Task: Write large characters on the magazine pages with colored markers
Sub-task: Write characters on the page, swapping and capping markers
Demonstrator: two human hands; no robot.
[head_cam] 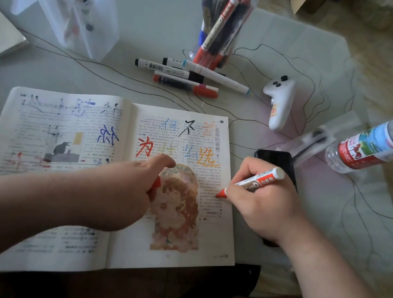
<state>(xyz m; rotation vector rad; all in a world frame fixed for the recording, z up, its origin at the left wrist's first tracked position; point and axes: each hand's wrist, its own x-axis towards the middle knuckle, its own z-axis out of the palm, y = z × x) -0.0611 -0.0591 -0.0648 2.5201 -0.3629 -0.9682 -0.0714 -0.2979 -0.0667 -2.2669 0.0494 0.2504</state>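
An open magazine (59, 177) lies on the table in front of me, with large coloured characters across both pages. My right hand (264, 203) grips a red marker (255, 183), its tip touching the right page near the outer margin. My left hand (142, 184) presses down on the middle of the right page, over a picture of a long-haired figure, and holds a small red marker cap (155, 185) between its fingers.
Behind the magazine lie several loose markers (189, 76). A clear jar of markers (224, 17) stands further back, and a clear divided holder (66, 5) at back left. A white controller (281, 103), a plastic water bottle (381, 139) and a black phone (277, 160) are on the right.
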